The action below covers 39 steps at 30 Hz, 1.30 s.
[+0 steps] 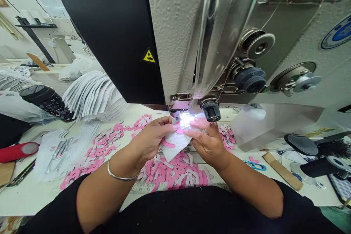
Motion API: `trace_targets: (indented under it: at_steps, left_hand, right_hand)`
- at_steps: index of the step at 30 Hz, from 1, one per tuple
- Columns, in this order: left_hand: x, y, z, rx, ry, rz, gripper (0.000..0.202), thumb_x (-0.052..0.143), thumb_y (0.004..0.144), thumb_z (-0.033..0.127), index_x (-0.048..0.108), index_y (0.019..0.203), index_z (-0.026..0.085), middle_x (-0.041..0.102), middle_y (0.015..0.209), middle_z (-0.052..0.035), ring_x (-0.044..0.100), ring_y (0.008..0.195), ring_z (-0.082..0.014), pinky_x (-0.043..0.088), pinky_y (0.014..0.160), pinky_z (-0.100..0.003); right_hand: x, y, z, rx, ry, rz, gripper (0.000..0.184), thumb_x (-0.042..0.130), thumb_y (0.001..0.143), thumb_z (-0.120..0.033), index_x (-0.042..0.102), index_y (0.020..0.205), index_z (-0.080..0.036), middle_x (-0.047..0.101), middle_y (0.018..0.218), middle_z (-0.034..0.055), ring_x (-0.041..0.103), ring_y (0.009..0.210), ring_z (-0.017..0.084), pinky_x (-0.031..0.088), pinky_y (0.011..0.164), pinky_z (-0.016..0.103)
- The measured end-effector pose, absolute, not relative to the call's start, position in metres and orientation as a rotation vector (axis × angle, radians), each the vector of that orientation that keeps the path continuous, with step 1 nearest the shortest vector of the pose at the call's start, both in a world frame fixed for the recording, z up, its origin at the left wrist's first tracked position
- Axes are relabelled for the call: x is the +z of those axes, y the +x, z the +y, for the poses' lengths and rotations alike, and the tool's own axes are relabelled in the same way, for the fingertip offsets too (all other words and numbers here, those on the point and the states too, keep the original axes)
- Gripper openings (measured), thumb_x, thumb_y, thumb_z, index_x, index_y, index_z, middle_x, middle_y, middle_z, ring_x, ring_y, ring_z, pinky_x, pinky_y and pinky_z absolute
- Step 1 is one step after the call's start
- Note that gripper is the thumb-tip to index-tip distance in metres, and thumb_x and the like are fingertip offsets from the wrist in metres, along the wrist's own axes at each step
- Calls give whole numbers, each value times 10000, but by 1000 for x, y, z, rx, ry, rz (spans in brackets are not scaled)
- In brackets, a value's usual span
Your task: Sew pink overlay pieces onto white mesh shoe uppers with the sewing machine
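Note:
A white fabric piece [175, 143] with a pink curved trim lies under the presser foot [175, 114] of a sewing machine [241, 36]. My left hand [152, 137] pinches its left edge, fingers closed, a silver bangle on the wrist. On the right edge, my right hand [207, 138] grips the same piece, fingertips pressing a small pink cut-out close to the needle. Both hands meet at the lit spot beneath the machine head.
Several pink curved cut-outs [170, 172] are scattered on the white table [33, 193]. A fanned stack of white pieces [93, 95] sits at the left, by a dark bottle [46, 100] and a red object [16, 150]. Blue snips [256, 165] and black spools [315, 157] lie right.

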<state>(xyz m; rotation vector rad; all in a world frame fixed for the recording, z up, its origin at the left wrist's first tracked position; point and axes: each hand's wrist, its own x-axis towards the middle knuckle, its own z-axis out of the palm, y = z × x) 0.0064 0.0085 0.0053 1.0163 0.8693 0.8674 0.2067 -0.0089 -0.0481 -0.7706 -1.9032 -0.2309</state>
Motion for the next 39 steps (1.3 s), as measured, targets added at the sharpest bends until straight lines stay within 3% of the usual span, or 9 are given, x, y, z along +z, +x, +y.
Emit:
trace_targets:
  at_steps: [5,15,32,39]
  left_hand:
    - [5,10,12,909,1037,922,202,778,706,243,591,697,169,560,642,30,521,549,-93,400,523,-227]
    - [3,12,20,933,965,902,188,798,692,206,665,822,175,651,735,5,615,633,-126,494,595,-254]
    - [3,13,15,959,1022,962,215,802,673,234,646,809,175,618,711,15,586,606,-119,468,575,-245]
    - [2,18,5,935,1022,1005,216,766,731,275,588,821,192,602,710,21,573,595,-117,449,551,-237]
  right_hand:
    - [-48,208,-6,-194,-787,-1899,395,608,862,-82,687,1133,-357,634,1084,27,595,1105,220,488,981,453]
    - [-41,213,1,-59,-793,-1906,351,570,911,-108,683,1136,-353,637,1142,23,605,1104,203,494,987,452]
    - [-41,215,1,-41,-825,-1925,316,564,906,-122,702,1085,-343,642,1147,20,608,1115,200,458,1030,461]
    - [-38,219,6,30,-790,-1948,313,567,924,-151,697,1109,-368,643,1143,15,617,1085,198,445,1025,470]
